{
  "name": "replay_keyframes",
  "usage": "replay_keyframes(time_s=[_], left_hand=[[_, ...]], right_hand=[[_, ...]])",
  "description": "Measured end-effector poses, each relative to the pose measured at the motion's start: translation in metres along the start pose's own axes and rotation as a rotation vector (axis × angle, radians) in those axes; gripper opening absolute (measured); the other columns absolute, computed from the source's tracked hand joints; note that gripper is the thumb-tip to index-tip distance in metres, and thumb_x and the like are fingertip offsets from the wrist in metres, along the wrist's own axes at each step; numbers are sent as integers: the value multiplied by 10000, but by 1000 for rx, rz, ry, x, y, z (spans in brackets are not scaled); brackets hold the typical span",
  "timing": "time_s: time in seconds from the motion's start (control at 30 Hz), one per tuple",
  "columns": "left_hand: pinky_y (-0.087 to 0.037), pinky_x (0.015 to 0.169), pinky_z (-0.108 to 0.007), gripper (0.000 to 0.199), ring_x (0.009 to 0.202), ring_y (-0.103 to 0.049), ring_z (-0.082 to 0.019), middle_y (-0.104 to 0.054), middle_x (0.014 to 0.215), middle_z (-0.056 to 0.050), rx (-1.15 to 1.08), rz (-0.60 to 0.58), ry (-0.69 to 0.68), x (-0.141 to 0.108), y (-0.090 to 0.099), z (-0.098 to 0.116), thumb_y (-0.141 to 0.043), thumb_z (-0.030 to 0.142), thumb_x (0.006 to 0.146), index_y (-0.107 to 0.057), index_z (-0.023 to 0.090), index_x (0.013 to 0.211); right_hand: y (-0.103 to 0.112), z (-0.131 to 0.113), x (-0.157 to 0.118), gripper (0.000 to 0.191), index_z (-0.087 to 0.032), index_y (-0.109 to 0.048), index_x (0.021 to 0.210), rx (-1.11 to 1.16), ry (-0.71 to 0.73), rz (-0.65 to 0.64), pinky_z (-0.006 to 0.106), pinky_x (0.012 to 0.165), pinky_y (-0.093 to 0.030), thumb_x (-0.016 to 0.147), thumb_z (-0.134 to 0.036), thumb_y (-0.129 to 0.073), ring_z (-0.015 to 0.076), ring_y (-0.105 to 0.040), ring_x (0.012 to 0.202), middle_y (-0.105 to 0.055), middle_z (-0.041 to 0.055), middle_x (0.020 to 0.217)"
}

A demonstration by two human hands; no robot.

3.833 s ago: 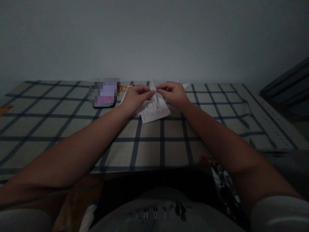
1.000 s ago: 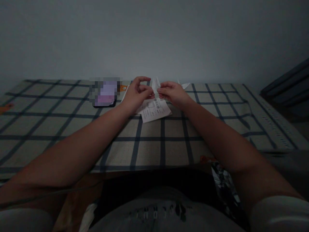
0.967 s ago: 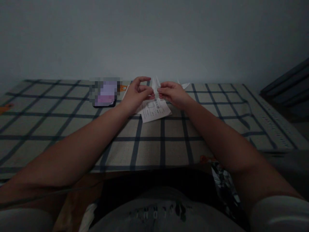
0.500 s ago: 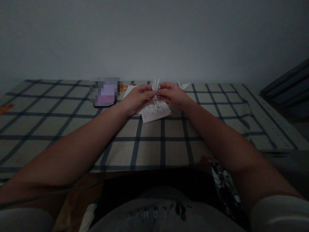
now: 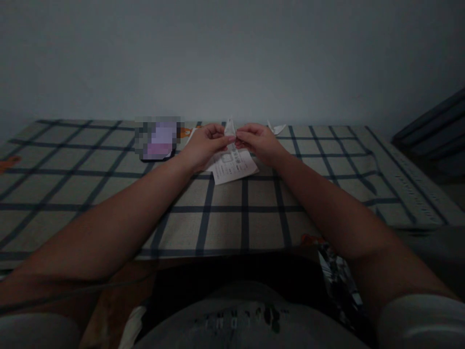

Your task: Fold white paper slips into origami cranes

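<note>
A small piece of folded white paper point(image 5: 230, 128) stands upright between my fingertips over the table. My left hand point(image 5: 207, 145) pinches its lower left side between thumb and fingers. From the other side, my right hand point(image 5: 257, 141) is closed on its lower right edge. Below both hands lies a printed sheet of paper point(image 5: 236, 167), its upper part covered by my fingers. Just beyond my right hand rests a folded white paper piece point(image 5: 278, 129) with a pointed tip, partly hidden by that hand.
A checked tablecloth point(image 5: 225, 228) covers the table, which meets a plain wall point(image 5: 232, 63) at the back. To the left lies a dark-edged, blurred-out object point(image 5: 160, 140) with a purple face. Dark striped fabric point(image 5: 436, 131) is at the far right.
The folded paper has turned in my fingers: its split upper points now appear as one flatter peak, slightly further left. Both hands have barely shifted.
</note>
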State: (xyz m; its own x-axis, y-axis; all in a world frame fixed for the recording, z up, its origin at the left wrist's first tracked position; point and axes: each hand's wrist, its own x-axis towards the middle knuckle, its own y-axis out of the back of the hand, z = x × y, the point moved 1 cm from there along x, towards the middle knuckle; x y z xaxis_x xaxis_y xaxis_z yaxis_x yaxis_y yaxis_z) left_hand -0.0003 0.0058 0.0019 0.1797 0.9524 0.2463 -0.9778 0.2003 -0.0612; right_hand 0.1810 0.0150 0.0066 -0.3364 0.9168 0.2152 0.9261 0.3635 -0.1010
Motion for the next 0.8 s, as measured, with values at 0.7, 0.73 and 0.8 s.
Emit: replay_keyframes(time_s=[0.7, 0.73, 0.8], left_hand=[[-431, 557, -251, 296, 563, -568, -112, -633, 620, 13, 264, 57, -80, -9, 0, 15, -884, 374, 708, -647, 197, 698], [-419, 550, -246, 293, 554, -559, -108, -627, 606, 16, 288, 56, -94, -9, 1, 16, -881, 371, 707, -645, 197, 688], [-407, 541, -241, 287, 541, -547, -103, -626, 591, 15, 315, 38, -105, -10, 1, 18, -877, 369, 712, -651, 196, 675]], right_hand=[[2, 1, -1, 350, -195, -644, 870, -140, 74, 18, 214, 662, -533, 768, -433, -880, 85, -611, 680, -656, -31, 760], [2, 1, -1, 358, -194, -647, 869, -136, 73, 4, 214, 661, -533, 762, -441, -883, 84, -611, 679, -659, -30, 766], [3, 2, -1, 378, -193, -647, 850, -123, 76, -11, 215, 664, -534, 748, -464, -890, 86, -617, 685, -667, -27, 769]])
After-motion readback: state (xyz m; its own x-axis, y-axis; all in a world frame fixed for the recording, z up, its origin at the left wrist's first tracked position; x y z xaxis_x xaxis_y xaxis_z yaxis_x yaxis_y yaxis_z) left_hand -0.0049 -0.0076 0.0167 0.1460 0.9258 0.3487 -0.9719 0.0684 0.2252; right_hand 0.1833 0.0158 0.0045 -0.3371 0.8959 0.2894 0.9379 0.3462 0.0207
